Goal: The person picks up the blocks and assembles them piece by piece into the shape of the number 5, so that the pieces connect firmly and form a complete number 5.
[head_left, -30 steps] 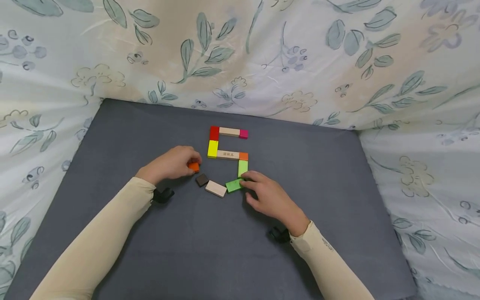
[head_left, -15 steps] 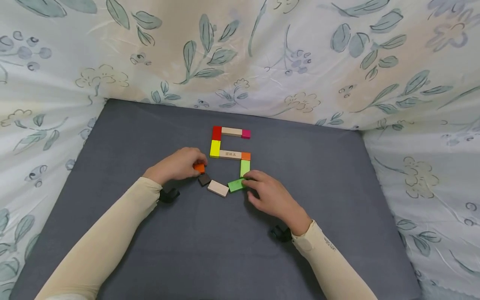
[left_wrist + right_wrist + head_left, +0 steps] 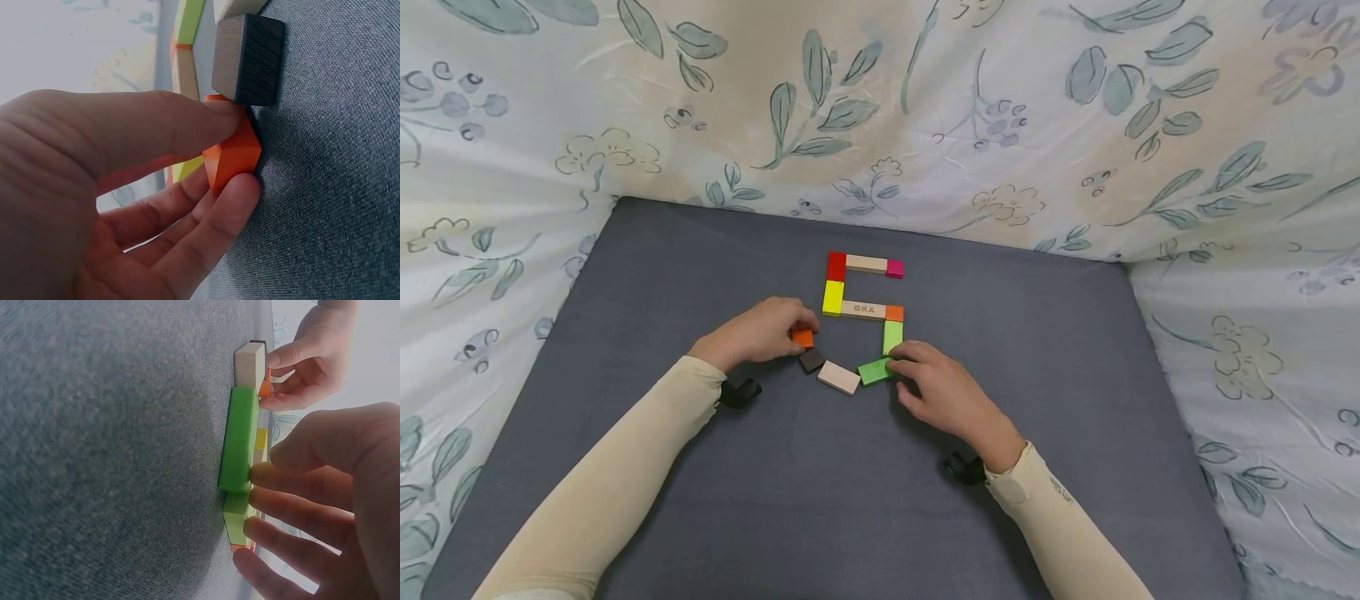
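Note:
My left hand [image 3: 763, 329] pinches a small orange block [image 3: 236, 147] between thumb and fingers, low at the cloth. Against or very near that block lies a dark brown block [image 3: 250, 59]; the head view shows it just below. A pale wooden block [image 3: 838, 377] follows in the curve, then a green block [image 3: 239, 439]. My right hand [image 3: 942, 390] has its fingertips at the green block's right end, fingers loosely extended, thumb apart from it. Above stands a light green block [image 3: 892, 337], partly covered by the right fingers in the right wrist view.
The row continues upward: an orange block [image 3: 894, 313], a lettered wooden block [image 3: 863, 310], yellow [image 3: 832, 297] and red [image 3: 837, 266] blocks, a plain wooden strip [image 3: 867, 264] and a magenta block [image 3: 895, 268]. Grey cloth [image 3: 820, 500] covers the table; a floral curtain [image 3: 925, 125] hangs behind.
My left hand has moved the orange block slightly right, up to the dark brown block. The right hand stays by the green block. The head view has shifted a little.

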Demonstrator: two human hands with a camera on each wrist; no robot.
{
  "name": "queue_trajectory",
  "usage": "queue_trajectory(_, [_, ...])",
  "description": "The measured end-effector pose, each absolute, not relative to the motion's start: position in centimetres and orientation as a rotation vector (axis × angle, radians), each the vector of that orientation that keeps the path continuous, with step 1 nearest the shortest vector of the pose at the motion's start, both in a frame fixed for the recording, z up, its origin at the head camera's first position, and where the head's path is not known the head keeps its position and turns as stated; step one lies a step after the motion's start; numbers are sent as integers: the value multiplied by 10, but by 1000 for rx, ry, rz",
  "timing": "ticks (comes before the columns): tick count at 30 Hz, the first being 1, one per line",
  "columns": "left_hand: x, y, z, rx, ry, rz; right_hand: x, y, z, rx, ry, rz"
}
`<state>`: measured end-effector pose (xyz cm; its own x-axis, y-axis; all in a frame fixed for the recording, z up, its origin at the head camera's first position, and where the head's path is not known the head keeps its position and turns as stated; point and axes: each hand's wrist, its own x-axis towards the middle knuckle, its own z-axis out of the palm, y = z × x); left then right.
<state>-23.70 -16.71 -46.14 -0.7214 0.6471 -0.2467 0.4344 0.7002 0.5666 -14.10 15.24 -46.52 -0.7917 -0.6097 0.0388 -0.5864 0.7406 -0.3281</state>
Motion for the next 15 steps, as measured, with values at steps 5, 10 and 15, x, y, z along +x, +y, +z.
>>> queue_trajectory(5, [-237,-168,-460,838,2476,679,-141,153,-465,-978,2864,-519])
queue_trajectory(10, [-236,-169,-461,844,2489,694,-141,153,-466,-971,2858,-532])
queue_trajectory(15, [-235,-170,-462,842,2497,712,-142,153,-468,-976,2858,-527])
